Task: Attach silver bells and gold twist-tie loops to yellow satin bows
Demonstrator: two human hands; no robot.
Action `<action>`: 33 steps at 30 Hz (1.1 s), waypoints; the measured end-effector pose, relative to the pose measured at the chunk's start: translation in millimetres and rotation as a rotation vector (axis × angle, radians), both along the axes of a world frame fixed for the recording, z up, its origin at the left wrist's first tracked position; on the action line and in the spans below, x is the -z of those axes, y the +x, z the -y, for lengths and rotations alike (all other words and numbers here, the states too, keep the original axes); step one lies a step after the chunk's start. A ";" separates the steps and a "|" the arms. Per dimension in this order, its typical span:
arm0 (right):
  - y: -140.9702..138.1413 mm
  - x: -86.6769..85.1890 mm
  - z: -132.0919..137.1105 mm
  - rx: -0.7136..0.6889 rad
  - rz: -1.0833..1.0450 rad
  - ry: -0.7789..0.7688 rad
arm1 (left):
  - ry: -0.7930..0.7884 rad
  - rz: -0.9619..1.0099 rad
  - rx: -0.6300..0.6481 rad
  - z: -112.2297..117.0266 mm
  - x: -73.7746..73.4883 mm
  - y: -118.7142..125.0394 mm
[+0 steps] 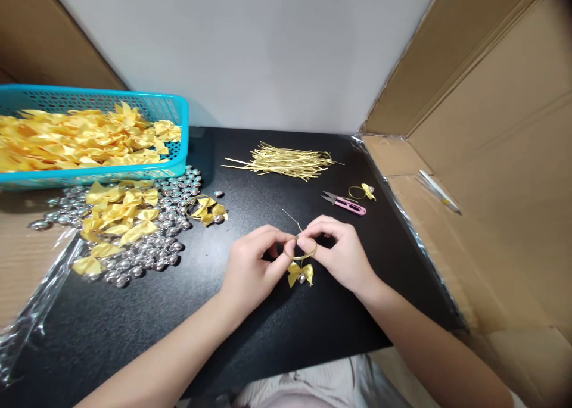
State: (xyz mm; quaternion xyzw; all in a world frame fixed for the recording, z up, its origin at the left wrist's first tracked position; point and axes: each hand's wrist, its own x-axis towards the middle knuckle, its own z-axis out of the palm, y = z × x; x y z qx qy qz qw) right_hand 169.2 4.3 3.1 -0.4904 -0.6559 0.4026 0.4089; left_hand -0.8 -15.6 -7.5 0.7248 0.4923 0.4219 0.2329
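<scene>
Between my hands is a loop of gold twist tie [300, 258], pinched at its top by the fingertips of both. My left hand [259, 254] closes on the loop's left side; my right hand [337, 250] closes on its right. A thin loose end of the tie [291, 219] sticks up past my fingers. From the loop hangs a yellow ribbon bow [294, 273] with a small silver bell [301, 279] at its middle. The exact crossing of the tie is hidden by my fingertips.
At the left, a blue basket [184, 137] holds many yellow bows, with silver bells [134, 262] and loose bows [120, 208] in front. Gold ties [290, 161] lie at the back. Pink thread snips [351, 205] and a looped bow [367, 190] lie right; tweezers [440, 192] rest on cardboard.
</scene>
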 end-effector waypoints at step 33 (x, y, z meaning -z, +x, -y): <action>-1.2 2.1 -0.4 0.091 0.019 0.084 | -0.248 -0.339 0.075 -11.2 -3.6 -10.5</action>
